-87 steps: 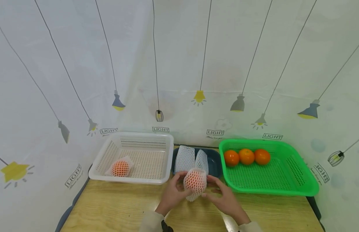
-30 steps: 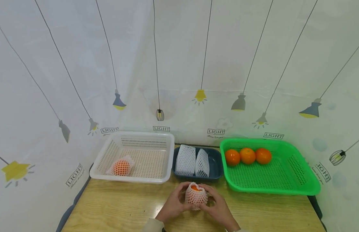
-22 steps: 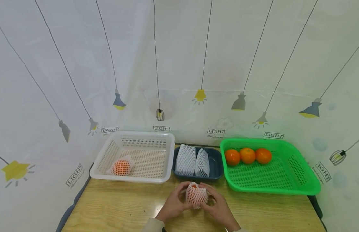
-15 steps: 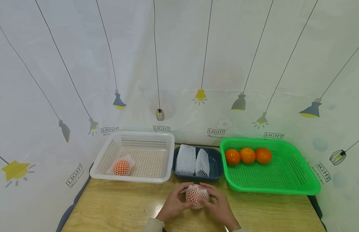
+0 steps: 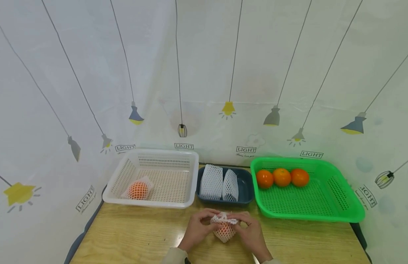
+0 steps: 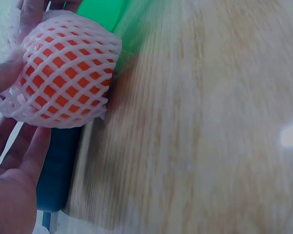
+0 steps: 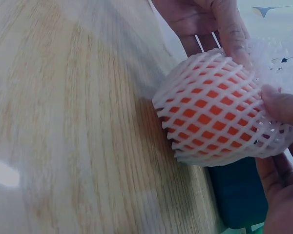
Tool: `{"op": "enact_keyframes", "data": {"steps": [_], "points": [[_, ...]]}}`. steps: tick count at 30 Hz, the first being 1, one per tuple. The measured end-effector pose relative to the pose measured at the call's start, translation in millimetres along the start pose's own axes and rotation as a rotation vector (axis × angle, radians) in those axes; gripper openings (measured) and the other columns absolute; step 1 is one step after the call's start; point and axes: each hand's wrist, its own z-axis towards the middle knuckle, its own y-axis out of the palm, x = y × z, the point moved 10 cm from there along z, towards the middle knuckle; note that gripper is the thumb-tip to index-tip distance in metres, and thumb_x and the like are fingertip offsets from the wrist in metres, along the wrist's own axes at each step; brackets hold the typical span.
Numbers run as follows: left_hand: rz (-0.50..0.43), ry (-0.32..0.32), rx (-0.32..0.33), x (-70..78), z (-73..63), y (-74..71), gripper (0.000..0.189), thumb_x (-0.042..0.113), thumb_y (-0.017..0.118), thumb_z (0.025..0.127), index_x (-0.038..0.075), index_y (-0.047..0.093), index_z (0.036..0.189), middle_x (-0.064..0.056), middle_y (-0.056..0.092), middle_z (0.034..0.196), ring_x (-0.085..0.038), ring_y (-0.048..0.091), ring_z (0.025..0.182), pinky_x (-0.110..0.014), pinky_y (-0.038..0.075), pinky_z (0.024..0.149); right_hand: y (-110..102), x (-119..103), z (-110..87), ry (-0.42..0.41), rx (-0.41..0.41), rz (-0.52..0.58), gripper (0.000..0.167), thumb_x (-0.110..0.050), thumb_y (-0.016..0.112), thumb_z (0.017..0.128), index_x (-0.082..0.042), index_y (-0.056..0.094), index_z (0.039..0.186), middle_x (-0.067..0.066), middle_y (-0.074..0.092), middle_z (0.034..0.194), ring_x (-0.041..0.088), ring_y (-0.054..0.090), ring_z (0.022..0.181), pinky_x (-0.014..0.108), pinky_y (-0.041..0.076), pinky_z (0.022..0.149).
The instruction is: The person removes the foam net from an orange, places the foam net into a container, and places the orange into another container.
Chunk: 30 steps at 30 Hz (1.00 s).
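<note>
An orange in a white foam net [image 5: 224, 231] hangs between my two hands, in front of the dark blue tray. My left hand [image 5: 198, 228] pinches the net's gathered upper edge from the left, thumb against fingers. From the right, my right hand [image 5: 251, 231] pinches the same edge. Both wrist views show the netted orange [image 6: 68, 73] close up, its lower side free of the fingers. In the right wrist view the right thumb [image 7: 283, 104] presses on the bunched mesh. The orange's top is covered by net and fingers.
A white basket [image 5: 108, 190] at the left holds one netted orange [image 5: 138, 190]. The dark blue tray [image 5: 245, 187] holds foam nets [image 5: 211, 182]. At the right, a green basket [image 5: 309, 209] holds three bare oranges [image 5: 282, 177]. A wooden table [image 5: 134, 234] lies beneath, a printed curtain behind.
The netted orange came down and toward me from the tray's front edge. Its net opening, earlier showing bare orange, is now drawn together over the top, and the fingers have moved onto that edge.
</note>
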Motion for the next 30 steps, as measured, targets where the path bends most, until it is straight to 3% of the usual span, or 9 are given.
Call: {"op": "enact_keyframes", "data": {"steps": [4,9,14,18,24,27,30], "points": [[-0.022,0.006,0.022,0.9,0.9,-0.4,0.023,0.014,0.085,0.083,0.009,0.079,0.104,-0.011,0.074,0.120,-0.017,0.069,0.115,-0.027,0.058,0.099,-2.3,-1.5,0.1,0.009,0.035,-0.009,0.033,0.005,0.082,0.078,-0.023,0.082,0.095,-0.006,0.075,0.089,0.002,0.060,0.081,0.023,0.053,0.072],[-0.018,-0.028,0.022,-1.6,1.7,-0.6,0.026,0.015,0.086,0.083,0.016,0.078,0.107,-0.006,0.075,0.119,-0.013,0.069,0.114,-0.026,0.057,0.100,-2.2,-4.6,-1.3,-0.016,0.011,-0.002,0.028,-0.003,0.084,0.080,-0.019,0.081,0.102,-0.002,0.077,0.097,0.005,0.061,0.089,0.026,0.055,0.077],[-0.002,-0.049,0.005,-1.9,0.4,-0.8,0.032,0.021,0.085,0.083,0.018,0.076,0.113,-0.004,0.074,0.122,-0.010,0.068,0.114,-0.029,0.057,0.099,4.2,6.5,-1.5,0.050,-0.112,-0.014,0.051,-0.017,0.089,0.078,-0.021,0.073,0.127,-0.005,0.071,0.129,0.009,0.060,0.116,0.030,0.056,0.092],[0.004,-0.040,-0.018,-2.9,-1.0,0.3,0.043,0.022,0.084,0.085,0.011,0.072,0.124,-0.010,0.071,0.128,-0.017,0.067,0.118,-0.033,0.058,0.099,15.1,23.9,-4.2,0.153,-0.246,0.037,0.068,-0.023,0.090,0.078,-0.021,0.063,0.141,-0.003,0.063,0.144,0.008,0.058,0.123,0.028,0.053,0.098],[-0.077,-0.094,-0.136,-16.3,-5.8,11.5,0.071,0.011,0.085,0.084,0.005,0.052,0.147,-0.016,0.057,0.146,-0.027,0.061,0.129,-0.026,0.053,0.102,22.9,30.7,-7.4,0.189,-0.329,0.093,0.069,-0.024,0.087,0.082,-0.016,0.059,0.144,0.005,0.060,0.147,0.005,0.056,0.126,0.021,0.051,0.100],[-0.120,-0.124,-0.204,-21.9,-8.3,20.3,0.082,0.007,0.087,0.080,0.009,0.046,0.152,-0.012,0.055,0.148,-0.021,0.059,0.130,-0.022,0.050,0.105,23.5,28.4,-7.7,0.192,-0.330,0.095,0.067,-0.023,0.087,0.082,-0.015,0.059,0.143,0.006,0.061,0.146,0.003,0.057,0.122,0.021,0.052,0.099],[-0.115,-0.116,-0.219,-24.8,-8.6,24.4,0.081,0.008,0.088,0.078,0.015,0.050,0.149,-0.008,0.058,0.145,-0.016,0.060,0.127,-0.022,0.049,0.105,22.5,29.2,-7.9,0.218,-0.312,0.075,0.065,-0.025,0.087,0.082,-0.017,0.062,0.141,0.004,0.063,0.143,0.004,0.059,0.119,0.022,0.053,0.097]]}}
